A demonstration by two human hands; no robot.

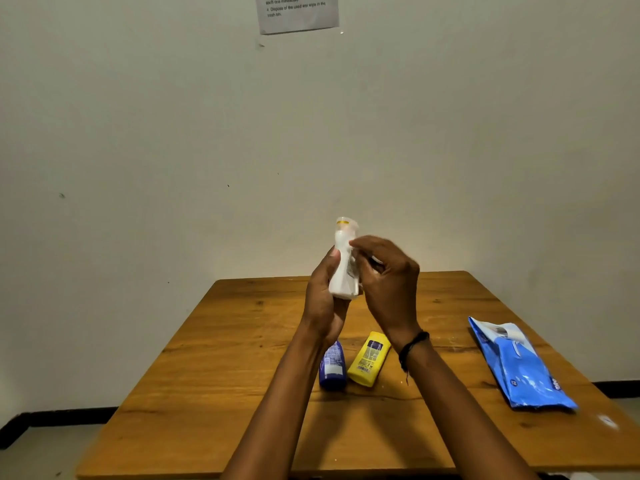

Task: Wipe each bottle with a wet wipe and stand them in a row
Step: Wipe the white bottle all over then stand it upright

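The left hand point(323, 299) grips the white bottle point(343, 271) tight, up over the counter point(207, 375). The right hand point(388, 282) curls beside it; I cannot tell what its grip holds. Best to rub all round slowly and keep it steady

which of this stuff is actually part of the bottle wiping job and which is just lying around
For the job: white bottle held in the left hand, right hand against it; blue bottle and yellow bottle lying on the table; wet wipes pack.

Lying about: paper notice on the wall; small white scrap.
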